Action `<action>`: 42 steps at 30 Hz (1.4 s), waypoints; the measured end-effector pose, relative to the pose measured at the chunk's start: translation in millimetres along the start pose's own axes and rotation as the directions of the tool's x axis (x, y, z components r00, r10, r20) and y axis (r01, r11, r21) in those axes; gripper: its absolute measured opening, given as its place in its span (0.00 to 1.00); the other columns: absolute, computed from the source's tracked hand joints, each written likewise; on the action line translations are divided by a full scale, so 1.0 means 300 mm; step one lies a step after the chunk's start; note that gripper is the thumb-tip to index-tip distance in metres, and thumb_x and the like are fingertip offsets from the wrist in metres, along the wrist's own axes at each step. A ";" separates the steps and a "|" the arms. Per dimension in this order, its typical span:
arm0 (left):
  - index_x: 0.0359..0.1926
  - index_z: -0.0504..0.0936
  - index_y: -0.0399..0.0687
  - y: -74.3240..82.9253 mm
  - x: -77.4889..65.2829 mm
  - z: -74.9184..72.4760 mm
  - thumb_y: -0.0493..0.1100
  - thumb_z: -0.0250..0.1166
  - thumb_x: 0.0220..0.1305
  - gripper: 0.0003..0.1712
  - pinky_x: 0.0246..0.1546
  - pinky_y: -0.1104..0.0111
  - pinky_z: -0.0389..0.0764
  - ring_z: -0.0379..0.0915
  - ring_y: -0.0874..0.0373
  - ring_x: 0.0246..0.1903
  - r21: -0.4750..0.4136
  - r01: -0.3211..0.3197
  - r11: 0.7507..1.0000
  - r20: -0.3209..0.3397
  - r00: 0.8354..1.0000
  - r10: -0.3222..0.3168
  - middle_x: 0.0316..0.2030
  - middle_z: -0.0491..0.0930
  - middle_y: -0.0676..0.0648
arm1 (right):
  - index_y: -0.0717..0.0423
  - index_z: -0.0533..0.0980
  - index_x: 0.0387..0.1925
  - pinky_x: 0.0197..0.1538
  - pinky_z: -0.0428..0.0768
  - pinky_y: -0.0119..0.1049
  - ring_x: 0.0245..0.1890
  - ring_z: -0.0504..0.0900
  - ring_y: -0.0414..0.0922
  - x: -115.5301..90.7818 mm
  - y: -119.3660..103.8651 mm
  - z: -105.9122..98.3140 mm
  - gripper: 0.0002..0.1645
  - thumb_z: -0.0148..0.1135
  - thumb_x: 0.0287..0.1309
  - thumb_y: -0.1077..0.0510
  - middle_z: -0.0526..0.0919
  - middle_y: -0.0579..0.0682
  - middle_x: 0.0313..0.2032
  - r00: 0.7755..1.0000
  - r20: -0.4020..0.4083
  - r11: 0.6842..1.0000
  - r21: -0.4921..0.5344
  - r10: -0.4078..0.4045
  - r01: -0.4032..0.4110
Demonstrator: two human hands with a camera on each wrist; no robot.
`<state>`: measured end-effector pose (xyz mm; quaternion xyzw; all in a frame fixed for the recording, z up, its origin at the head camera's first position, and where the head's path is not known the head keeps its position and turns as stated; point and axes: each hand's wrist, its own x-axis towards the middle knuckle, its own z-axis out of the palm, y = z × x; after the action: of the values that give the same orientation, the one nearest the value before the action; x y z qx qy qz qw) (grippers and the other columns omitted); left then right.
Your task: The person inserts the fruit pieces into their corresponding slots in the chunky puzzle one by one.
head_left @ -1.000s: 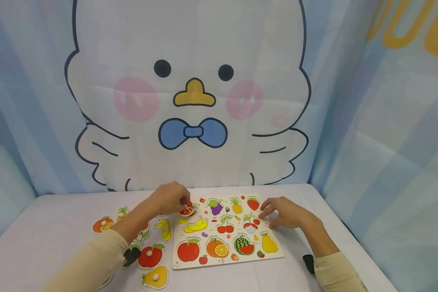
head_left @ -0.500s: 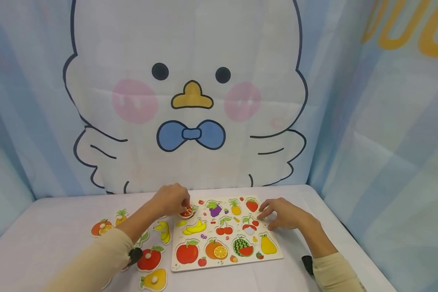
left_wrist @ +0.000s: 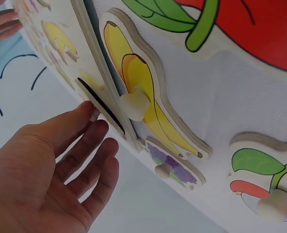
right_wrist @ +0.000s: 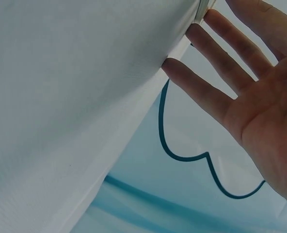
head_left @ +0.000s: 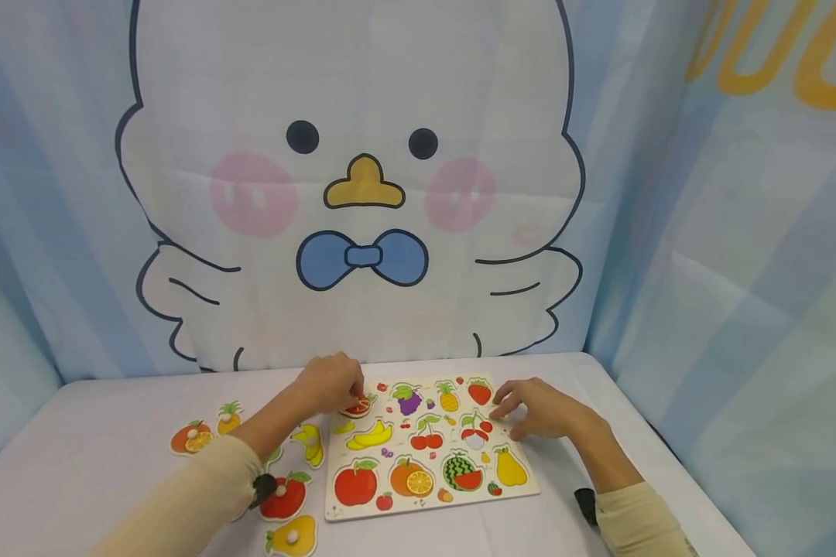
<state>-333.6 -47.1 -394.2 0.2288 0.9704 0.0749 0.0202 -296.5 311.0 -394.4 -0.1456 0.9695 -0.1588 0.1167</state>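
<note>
My left hand [head_left: 330, 383] pinches a red fruit puzzle piece [head_left: 359, 407] at the far left corner of the white fruit puzzle board [head_left: 432, 507]. In the left wrist view the piece [left_wrist: 102, 108] shows edge-on, tilted against the board, with thumb and index finger at its near side; the knob is hidden. Along the board's right edge rests my right hand [head_left: 543, 408], its fingers spread and relaxed, fingertips at the border near the strawberry and cherry pictures. The right wrist view shows those fingers [right_wrist: 206, 90] slightly bent, with nothing gripped.
Loose knobbed pieces lie left of the board: a banana [head_left: 310, 445], an apple [head_left: 283, 496], a pear [head_left: 292, 535], an orange [head_left: 192, 439] and a pineapple [head_left: 229, 416]. The left forearm covers others. A cartoon-printed curtain [head_left: 362, 325] stands behind the table.
The red fruit piece has settled slightly lower into the board's far left corner under my left hand. The right hand stays at the board's edge. The head view has shifted slightly.
</note>
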 end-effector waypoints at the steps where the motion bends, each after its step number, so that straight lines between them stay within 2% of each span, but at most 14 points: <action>1: 0.30 0.85 0.54 -0.001 0.000 0.001 0.46 0.72 0.54 0.04 0.35 0.67 0.73 0.68 0.60 0.29 0.001 -0.001 1.000 0.001 1.000 0.001 0.24 0.74 0.57 | 0.36 0.85 0.41 0.59 0.71 0.53 0.57 0.71 0.47 0.001 0.000 0.000 0.21 0.77 0.42 0.59 0.78 0.39 0.52 1.000 0.001 1.000 0.003 0.001 -0.001; 7: 0.32 0.85 0.53 -0.005 -0.002 0.003 0.45 0.72 0.55 0.05 0.34 0.67 0.73 0.68 0.60 0.29 -0.024 -0.011 1.000 0.019 1.000 0.011 0.25 0.74 0.57 | 0.36 0.85 0.41 0.60 0.71 0.53 0.57 0.71 0.47 0.001 -0.001 0.001 0.21 0.77 0.43 0.59 0.78 0.39 0.52 1.000 -0.001 1.000 -0.001 -0.002 0.002; 15: 0.37 0.87 0.52 -0.011 -0.004 -0.010 0.42 0.72 0.54 0.08 0.37 0.67 0.77 0.70 0.58 0.31 -0.101 0.008 0.995 0.091 0.996 0.001 0.27 0.76 0.56 | 0.35 0.85 0.40 0.59 0.71 0.54 0.58 0.70 0.47 0.001 -0.004 0.000 0.21 0.77 0.43 0.58 0.78 0.39 0.52 1.000 -0.006 1.000 0.008 0.018 -0.018; 21: 0.47 0.85 0.53 -0.021 -0.014 -0.018 0.41 0.74 0.51 0.19 0.36 0.68 0.80 0.72 0.57 0.32 -0.172 0.028 0.985 0.132 0.991 -0.005 0.30 0.78 0.54 | 0.34 0.85 0.40 0.59 0.71 0.55 0.58 0.70 0.47 0.000 -0.006 0.000 0.21 0.77 0.42 0.58 0.79 0.39 0.51 1.000 -0.005 1.000 0.000 0.020 -0.020; 24: 0.49 0.83 0.54 -0.031 -0.022 -0.035 0.41 0.75 0.50 0.22 0.34 0.68 0.81 0.72 0.57 0.34 -0.198 0.022 0.980 0.125 0.992 0.003 0.31 0.79 0.53 | 0.35 0.85 0.40 0.60 0.70 0.55 0.58 0.70 0.48 -0.003 -0.007 -0.003 0.21 0.77 0.43 0.58 0.79 0.39 0.51 1.000 -0.005 1.000 -0.005 0.017 -0.017; 29: 0.46 0.83 0.56 -0.065 -0.026 -0.060 0.41 0.73 0.53 0.18 0.31 0.70 0.81 0.71 0.58 0.34 -0.180 -0.003 0.984 0.082 0.996 0.018 0.32 0.78 0.53 | 0.35 0.85 0.40 0.60 0.69 0.56 0.58 0.70 0.48 -0.004 -0.006 -0.003 0.20 0.77 0.43 0.59 0.79 0.39 0.52 1.000 -0.005 1.000 -0.004 0.014 -0.014; 34: 0.45 0.84 0.56 -0.105 -0.039 -0.075 0.40 0.72 0.54 0.16 0.27 0.71 0.80 0.72 0.58 0.32 -0.188 0.032 0.982 0.100 0.995 -0.013 0.32 0.77 0.53 | 0.36 0.85 0.39 0.59 0.70 0.56 0.57 0.71 0.47 -0.004 -0.004 0.002 0.20 0.77 0.42 0.60 0.79 0.39 0.50 1.000 -0.003 1.000 0.003 0.007 -0.007; 42: 0.41 0.84 0.55 -0.193 -0.068 -0.058 0.38 0.72 0.52 0.14 0.32 0.69 0.80 0.72 0.58 0.30 -0.220 0.055 0.974 0.081 0.996 -0.038 0.31 0.78 0.52 | 0.37 0.85 0.39 0.60 0.70 0.55 0.56 0.71 0.47 0.002 -0.005 0.001 0.20 0.76 0.42 0.60 0.79 0.39 0.50 1.000 -0.009 1.000 0.004 -0.005 0.005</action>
<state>-342.2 -109.8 -386.0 0.2050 0.9596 0.1733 0.0844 -296.6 309.3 -394.3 -0.1472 0.9693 -0.1619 0.1123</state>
